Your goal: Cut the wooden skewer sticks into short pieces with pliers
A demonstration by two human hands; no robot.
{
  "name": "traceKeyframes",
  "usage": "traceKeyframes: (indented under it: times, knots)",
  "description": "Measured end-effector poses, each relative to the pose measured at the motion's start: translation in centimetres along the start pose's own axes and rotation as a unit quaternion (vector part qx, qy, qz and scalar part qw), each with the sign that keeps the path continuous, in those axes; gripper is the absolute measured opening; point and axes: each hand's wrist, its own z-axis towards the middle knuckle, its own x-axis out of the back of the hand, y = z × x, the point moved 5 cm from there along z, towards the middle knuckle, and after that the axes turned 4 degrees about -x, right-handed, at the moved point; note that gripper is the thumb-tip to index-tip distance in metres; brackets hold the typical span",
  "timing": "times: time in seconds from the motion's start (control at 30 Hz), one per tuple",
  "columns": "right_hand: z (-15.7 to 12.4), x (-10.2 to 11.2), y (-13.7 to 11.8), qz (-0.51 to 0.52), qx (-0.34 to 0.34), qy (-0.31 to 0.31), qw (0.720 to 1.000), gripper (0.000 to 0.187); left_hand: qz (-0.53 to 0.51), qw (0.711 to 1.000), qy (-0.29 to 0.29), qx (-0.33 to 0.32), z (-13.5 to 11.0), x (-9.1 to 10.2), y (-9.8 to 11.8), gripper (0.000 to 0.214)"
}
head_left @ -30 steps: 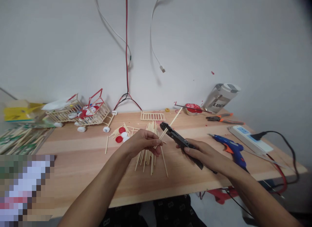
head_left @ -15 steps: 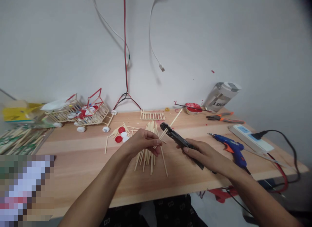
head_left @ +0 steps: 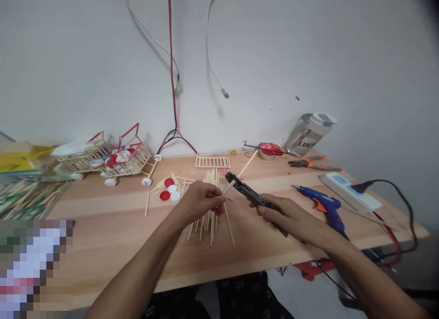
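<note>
My left hand [head_left: 205, 201] pinches the near end of a thin wooden stick [head_left: 249, 162] above the table. In my right hand [head_left: 278, 212] is a dark pliers-like cutting tool [head_left: 245, 188], gripped by its handles. The tool's jaws are at the stick, which passes through or across them and sticks out to the far right; I cannot tell how tightly they close. Below my left hand lies a loose pile of wooden sticks [head_left: 208, 227], partly hidden by it. Red and white bottle caps [head_left: 165, 195] lie left of the pile, among short stick pieces.
A small stick frame [head_left: 213, 162] lies by the wall. Two stick-built carts [head_left: 132, 160] stand at the left. On the right are a blue glue gun [head_left: 320, 201], a power strip [head_left: 353, 193], orange-handled pliers [head_left: 313, 164], a red-stained dish [head_left: 270, 150] and a tilted container [head_left: 310, 132].
The whole view has shifted slightly. Both hands, the stick and the cutting tool keep nearly the same places relative to each other.
</note>
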Motion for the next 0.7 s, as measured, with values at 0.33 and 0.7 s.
traceKeyframes:
  times: [0.33, 0.7]
  knots:
    - [0.1, 0.1, -0.5, -0.077, 0.036, 0.045, 0.995, 0.032, 0.097, 0.995, 0.020, -0.014, -0.2, -0.1, 0.6, 0.019]
    - [0.5, -1.3, 0.2, -0.032, 0.013, 0.030, 0.999, 0.034, 0.046, 0.999, 0.000, 0.024, 0.2, -0.3, -0.9, 0.018]
